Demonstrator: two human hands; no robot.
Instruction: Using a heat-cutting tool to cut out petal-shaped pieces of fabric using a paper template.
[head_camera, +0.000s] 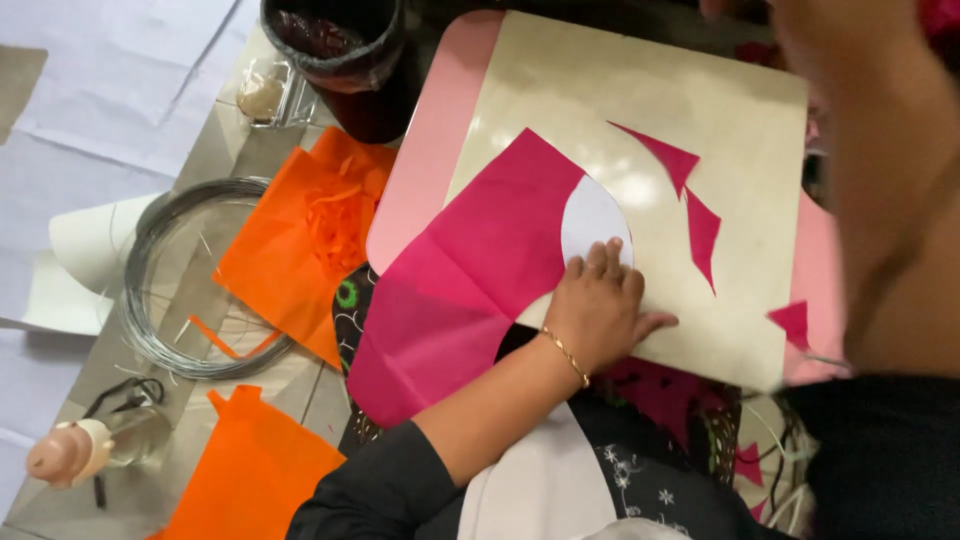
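Pressing flat with fingers spread, the left hand (598, 305) rests on a white petal-shaped template (592, 218) laid over a sheet of magenta paper (470, 280); it grips nothing and only holds the two layers down. The magenta sheet lies across the near left part of a cream board (650, 110), which sits on a pink surface (425, 150), and its lower edge hangs off toward the person's lap. A thin gold bangle (566, 355) circles the left wrist, above a dark sleeve (375, 490).

The right hand is hidden; only a blurred forearm (890, 180) fills the far right of the view, so I cannot tell how that hand stands.

Magenta offcuts (690, 200) lie on the board to the right of the template, well apart from the hand. Further left, on the floor, are orange paper sheets (300, 240), a coil of thin wire (190, 280), a glue bottle (70, 450) lying on its side and a dark bin (340, 50) at the far edge.
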